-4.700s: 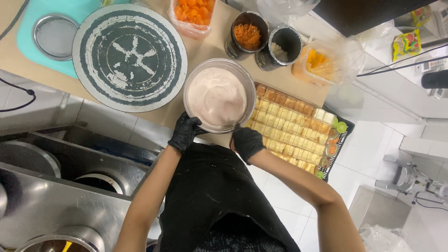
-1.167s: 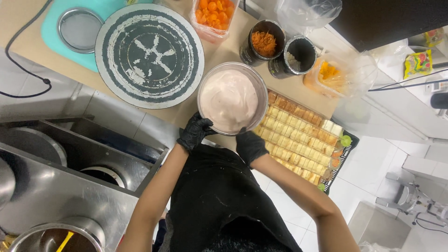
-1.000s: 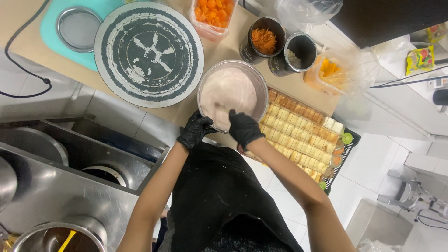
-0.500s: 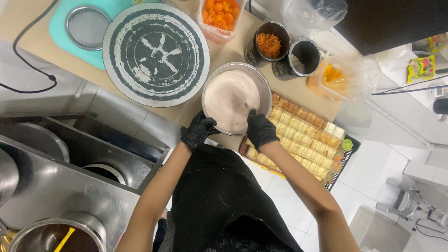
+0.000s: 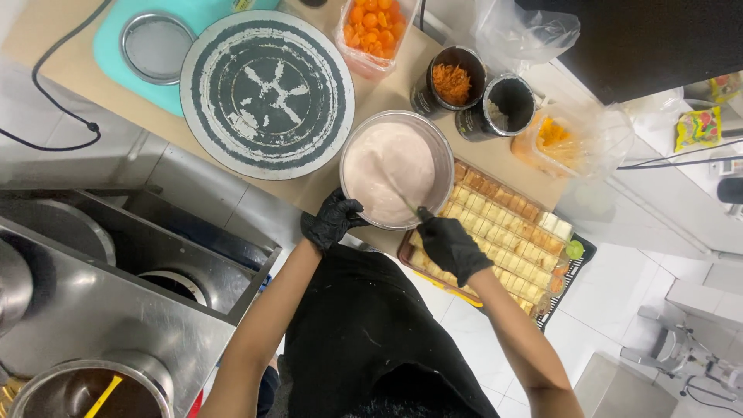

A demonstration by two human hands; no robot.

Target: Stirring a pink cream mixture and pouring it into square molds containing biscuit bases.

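Observation:
A metal bowl [image 5: 443, 151] full of pale pink batter [image 5: 391, 166] sits on the brown counter. In a black glove, my left hand [image 5: 331, 220] grips the bowl's near rim. My right hand [image 5: 450, 246], also gloved, holds a thin utensil [image 5: 402, 197] whose tip is sunk in the batter. A tray of small rolled pastries [image 5: 507, 232] lies just right of the bowl, partly under my right hand.
A round black griddle plate [image 5: 267, 93] lies to the left, beside a metal sieve [image 5: 157, 46] on a teal mat. Behind the bowl stand a tub of orange pieces [image 5: 371, 27], two dark jars [image 5: 453, 81] and plastic bags. Steel pots [image 5: 85, 391] fill a lower-left counter.
My right hand left the bowl's rim, took up the utensil and now works it in the batter. The view shifted slightly; my left hand stays on the rim.

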